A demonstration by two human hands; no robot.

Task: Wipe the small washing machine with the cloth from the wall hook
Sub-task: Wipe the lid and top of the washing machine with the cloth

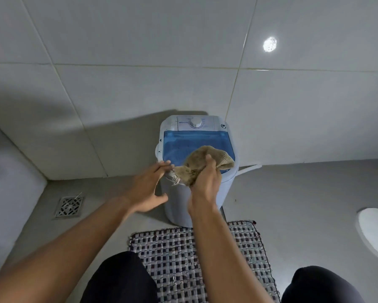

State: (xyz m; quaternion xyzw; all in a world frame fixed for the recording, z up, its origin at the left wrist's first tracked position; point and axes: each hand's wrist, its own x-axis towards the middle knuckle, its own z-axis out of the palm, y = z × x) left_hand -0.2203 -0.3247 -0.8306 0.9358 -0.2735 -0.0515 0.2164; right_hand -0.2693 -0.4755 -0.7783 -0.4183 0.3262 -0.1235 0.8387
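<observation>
The small washing machine [179, 204] stands on the floor against the tiled wall, white with a blue see-through lid [183, 143] and a round dial at the back. My right hand [205, 180] grips a frayed brown cloth [207, 157] bunched over the lid's front right part. My left hand [150, 188] hovers at the machine's front left corner, fingers spread, its fingertips at the rim beside a hanging corner of the cloth.
A checked woven mat [196, 259] lies in front of the machine, between my knees. A metal floor drain [69, 206] sits at the left near a low ledge. A white hose [249, 168] runs right from the machine. A white rounded fixture [376, 230] is at the right edge.
</observation>
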